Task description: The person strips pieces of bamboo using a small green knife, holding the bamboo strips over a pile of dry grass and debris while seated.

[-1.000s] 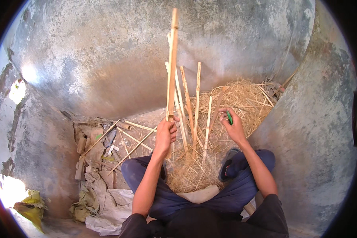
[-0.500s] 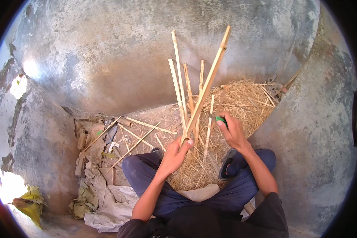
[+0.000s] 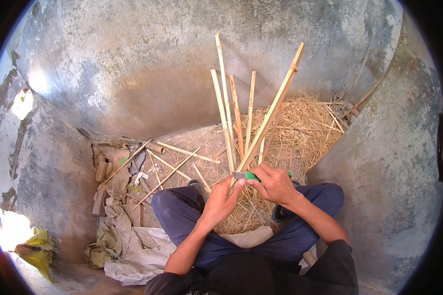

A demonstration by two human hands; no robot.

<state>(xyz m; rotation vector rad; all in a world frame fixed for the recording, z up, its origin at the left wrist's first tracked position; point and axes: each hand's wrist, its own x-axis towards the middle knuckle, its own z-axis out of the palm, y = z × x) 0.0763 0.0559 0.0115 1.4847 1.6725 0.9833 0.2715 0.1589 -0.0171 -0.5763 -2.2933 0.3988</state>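
Bamboo strip (image 3: 273, 113), one, long, pale. Its near end is resting in the left hand (image 3: 220, 202), above loose straw (image 3: 248, 214) between the knees (image 3: 168, 204); its long axis is running steeply away and to the right, the far end pointing up before the mottled back wall (image 3: 152, 64). A node (image 3: 295, 70) is showing close to that far end.

Left fingers: gripping the strip's near end.

Knife (image 3: 252, 176), one, green-handled. The right hand (image 3: 276, 188) is gripping it, fingers curling round the handle; the blade (image 3: 238, 175) is pointing leftward at the strip, just beside the left fingers. Whether its edge is biting cannot be told.

Edges and room: several upright strips (image 3: 218, 101) are standing close along the held strip's left, crowding that side; a straw heap (image 3: 302, 132) is lying to its right, the right-hand wall (image 3: 379, 196) standing well apart. Loose sticks (image 3: 172, 173) are lying on the floor (image 3: 202, 137) farther left; crumpled sacking (image 3: 138, 258) is spreading near the left leg.
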